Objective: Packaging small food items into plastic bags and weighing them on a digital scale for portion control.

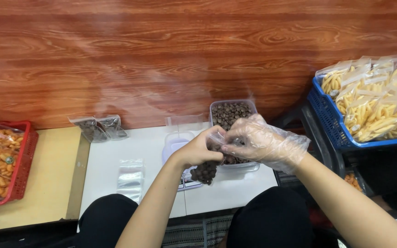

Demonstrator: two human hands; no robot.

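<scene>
Hands meet over desk's front-centre. Left hand (198, 149), bare, fingers closed on top of small bag (206, 170) of brown pieces; bag hangs just above scale (176, 146). Right hand (258, 140), in clear glove, pinches same bag's mouth. Tub (232, 115) of brown pieces behind, by desk's back edge. Empty bags (130, 177) front-left; two filled bags (99, 127) at back-left corner.

Bare left hand (198, 150) and plastic-gloved right hand (258, 140) pinch the top of a small clear bag of dark brown pieces (206, 171) over the white table (111, 151), just near of the clear tub (231, 115) of the same pieces, empty bags (130, 178) lying left.
</scene>
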